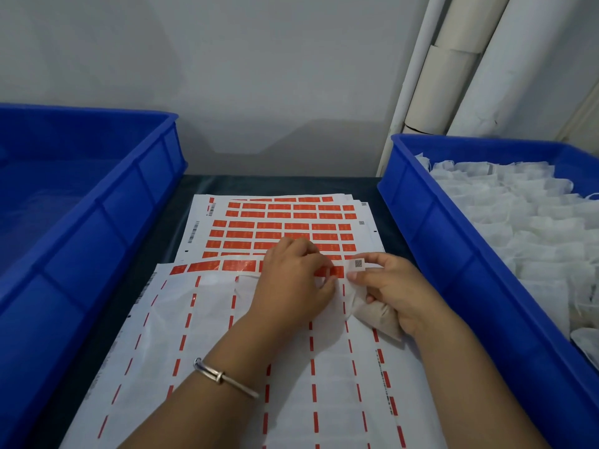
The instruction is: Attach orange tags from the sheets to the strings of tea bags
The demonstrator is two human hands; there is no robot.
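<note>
**Tag row sitting just left of the held tea bag**

Left hand (293,280) is working at the last orange tag (337,272) on the near sheet (207,319), fingers curled down on it, seemingly pinching or peeling; exact contact is hidden under the knuckles. Right hand (393,291) is gripping a filled tea bag (377,314) in the palm, thumb and forefinger pinching the sheet's small QR corner (357,264). The string isn't visible. The tag's long axis is running left-right along the row, directly between the two hands, closer to the left fingers. Judgement: the tag needs to come off rightward toward the bag. The remaining tags are lying on the stacked sheets (282,225) behind. Bag supply is sitting in the right blue crate (431,228); the left blue crate (107,202) is showing no bags.
</note>
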